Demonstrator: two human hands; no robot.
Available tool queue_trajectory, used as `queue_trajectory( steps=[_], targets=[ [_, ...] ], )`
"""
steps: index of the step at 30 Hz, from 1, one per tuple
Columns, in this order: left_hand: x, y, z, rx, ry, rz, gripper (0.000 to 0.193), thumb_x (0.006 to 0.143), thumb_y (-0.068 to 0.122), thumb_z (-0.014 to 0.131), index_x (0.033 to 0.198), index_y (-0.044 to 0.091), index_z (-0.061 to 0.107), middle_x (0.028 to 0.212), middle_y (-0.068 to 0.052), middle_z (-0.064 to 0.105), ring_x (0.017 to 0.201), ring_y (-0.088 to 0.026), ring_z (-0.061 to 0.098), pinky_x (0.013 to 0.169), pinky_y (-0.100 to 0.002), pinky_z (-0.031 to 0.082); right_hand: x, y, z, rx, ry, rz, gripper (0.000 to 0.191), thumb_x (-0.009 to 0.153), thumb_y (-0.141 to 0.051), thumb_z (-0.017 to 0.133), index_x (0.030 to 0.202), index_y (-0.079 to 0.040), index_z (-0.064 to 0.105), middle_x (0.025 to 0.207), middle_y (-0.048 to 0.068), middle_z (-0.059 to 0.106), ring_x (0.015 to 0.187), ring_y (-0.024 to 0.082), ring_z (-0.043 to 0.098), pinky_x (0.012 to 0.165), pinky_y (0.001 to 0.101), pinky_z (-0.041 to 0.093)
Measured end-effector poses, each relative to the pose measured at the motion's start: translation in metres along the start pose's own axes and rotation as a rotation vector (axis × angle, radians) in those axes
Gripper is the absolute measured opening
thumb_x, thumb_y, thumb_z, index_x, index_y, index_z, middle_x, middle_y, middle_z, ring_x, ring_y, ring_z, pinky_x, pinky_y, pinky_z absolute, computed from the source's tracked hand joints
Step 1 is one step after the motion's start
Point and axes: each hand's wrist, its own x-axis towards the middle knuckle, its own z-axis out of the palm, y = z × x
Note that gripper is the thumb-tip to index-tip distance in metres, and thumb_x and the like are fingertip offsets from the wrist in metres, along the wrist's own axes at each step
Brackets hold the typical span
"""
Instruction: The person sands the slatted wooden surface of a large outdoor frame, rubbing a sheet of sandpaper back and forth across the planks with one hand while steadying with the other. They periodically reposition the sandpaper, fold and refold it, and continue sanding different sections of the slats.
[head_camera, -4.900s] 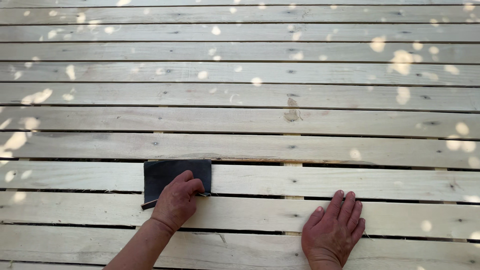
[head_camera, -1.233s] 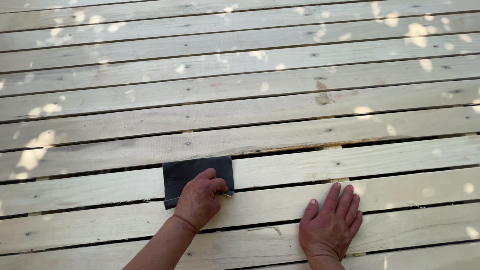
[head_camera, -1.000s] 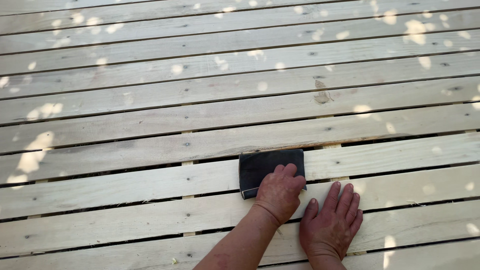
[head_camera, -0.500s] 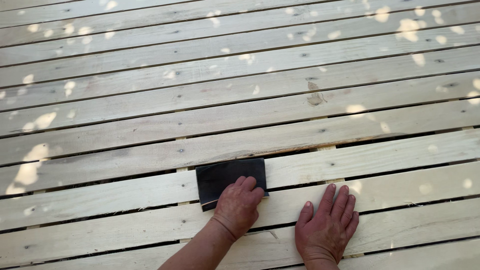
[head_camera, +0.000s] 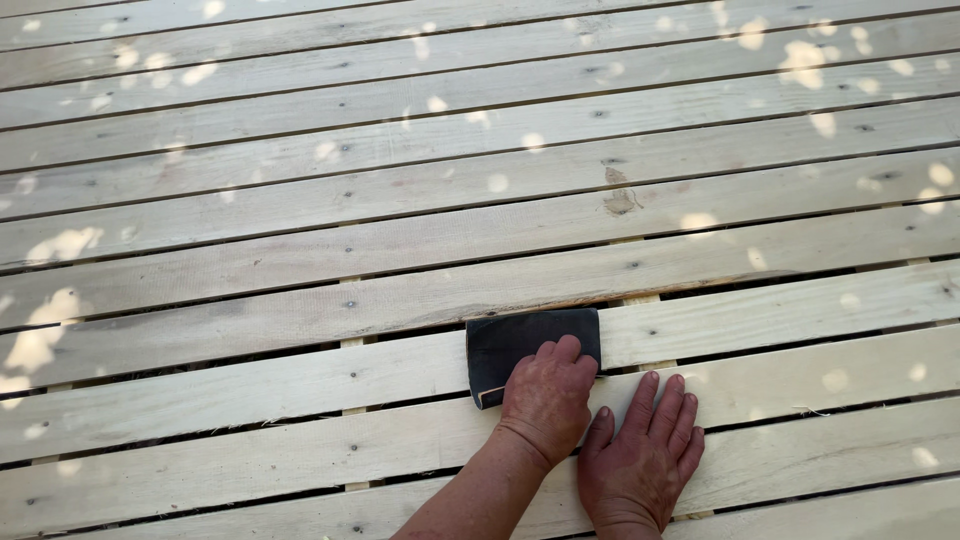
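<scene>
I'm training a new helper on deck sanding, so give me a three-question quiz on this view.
1. True or false: the left hand presses on the dark sanding block.
2. The right hand is: A) lifted in the air, B) flat on a plank, C) gripping a hammer.
3. Fill in: the sanding block lies on a plank just below a dark ____ between boards.

Key: 1 true; 2 B; 3 gap.
</scene>
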Motion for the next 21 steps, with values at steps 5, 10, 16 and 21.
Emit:
queue_trajectory(
  steps=[5, 10, 16, 21],
  targets=[
    [-0.008, -0.019, -0.002, 0.083, -0.079, 0.100, 0.017, 0.079, 0.007, 0.068, 0.095, 0.012, 0.070, 0.105, -0.006, 0.059, 0.102, -0.027, 0.059, 0.082, -0.042, 0.052, 0.002, -0.002, -0.004, 0.009, -0.008, -0.001, 0.075, 0.095, -0.043, 0.046, 0.159, -0.008, 0.031, 0.167, 0.021, 0.024, 0.156, 0.037, 0.018, 0.124, 0.0552, 0.010],
    [-0.036, -0.055, -0.035, 0.170, -0.118, 0.102, 0.021, 0.078, 0.001, 0.065, 0.096, 0.011, 0.070, 0.103, -0.008, 0.058, 0.100, -0.028, 0.059, 0.083, -0.042, 0.052, 0.001, -0.004, -0.007, -0.021, -0.050, 0.016, 0.076, 0.093, -0.043, 0.046, 0.158, -0.007, 0.030, 0.166, 0.021, 0.023, 0.155, 0.037, 0.016, 0.123, 0.0551, 0.009],
    [-0.098, -0.118, -0.068, 0.214, -0.049, -0.032, 0.036, 0.076, -0.005, 0.062, 0.106, 0.012, 0.073, 0.095, -0.005, 0.058, 0.092, -0.024, 0.060, 0.080, -0.040, 0.054, -0.001, -0.007, -0.006, 0.001, -0.040, 0.020, 0.076, 0.093, -0.043, 0.046, 0.158, -0.007, 0.029, 0.166, 0.021, 0.022, 0.155, 0.037, 0.015, 0.123, 0.0553, 0.009],
    [-0.075, -0.096, -0.020, 0.174, 0.097, -0.027, 0.019, 0.071, -0.001, 0.066, 0.086, 0.010, 0.070, 0.091, -0.006, 0.057, 0.092, -0.026, 0.059, 0.081, -0.040, 0.054, 0.000, -0.009, -0.005, 0.022, -0.030, 0.023, 0.076, 0.093, -0.043, 0.046, 0.158, -0.007, 0.030, 0.167, 0.021, 0.023, 0.155, 0.037, 0.016, 0.123, 0.0551, 0.008]
  ],
)
